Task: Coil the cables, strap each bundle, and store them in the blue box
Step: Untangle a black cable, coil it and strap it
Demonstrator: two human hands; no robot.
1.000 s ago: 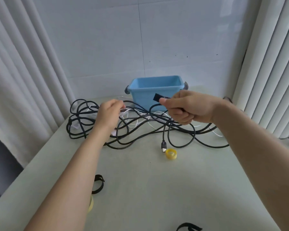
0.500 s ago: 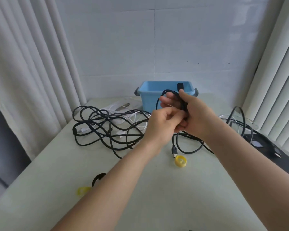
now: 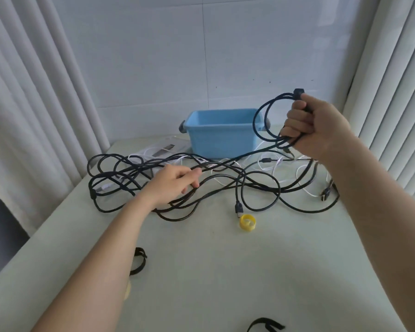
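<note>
At the left of the table [image 3: 201,271] the loose length of the black cable [image 3: 92,191] sprawls in overlapping loops, far from coiled. The left hand [image 3: 175,180] lies on that tangle with fingers curled over a strand; whether it actually pinches it I cannot tell. Nearer the person, a black strap [image 3: 139,261] lies beside the left forearm. In the middle, thin white cables [image 3: 270,167] thread under the black ones. A USB plug [image 3: 238,208] lies free with a yellow strap roll [image 3: 248,222] just in front of it, and the blue box [image 3: 222,135] stands open behind the heap.

To the right, raised above the table, the right hand [image 3: 316,125] is clenched round a couple of finished loops of the black cable, the end plug poking out above the fist. From there one strand slants down and leftward to the left hand — that line is the axis that matters. The hands are well apart and the slack lies wholly on the left hand's side, so the next loop probably needs the left hand to carry the strand up to the fist. Snagging on the white cables looks the likeliest trouble.
</note>
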